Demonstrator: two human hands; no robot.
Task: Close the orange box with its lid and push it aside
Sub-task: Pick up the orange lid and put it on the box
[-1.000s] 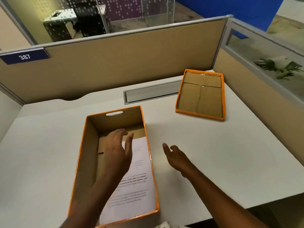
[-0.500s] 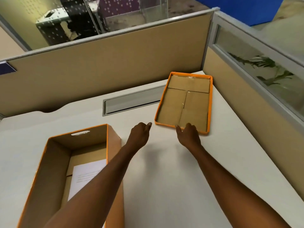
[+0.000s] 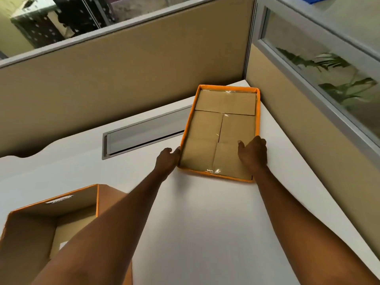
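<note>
The orange lid [image 3: 207, 128] lies upside-down in the desk's far right corner, its brown cardboard inside facing up. My left hand [image 3: 167, 160] presses its fingers against the outside of the lid's left wall near the front corner. My right hand [image 3: 254, 154] grips the right wall, thumb inside the lid. The lid rests on the white desk [image 3: 205, 223]. The open orange box [image 3: 30, 227] stands at the lower left, partly hidden by my left forearm, with a bit of white paper [image 3: 63, 244] showing inside.
A grey cable slot [image 3: 144, 132] is set into the desk just left of the lid. Tan partition walls [image 3: 123, 68] close off the back, and a glazed partition [image 3: 308, 120] runs along the right, close to the lid.
Both hands left the box area and reached forward to the lid. They now hold its left and right walls. The view swung right, so the box slid to the lower left.
</note>
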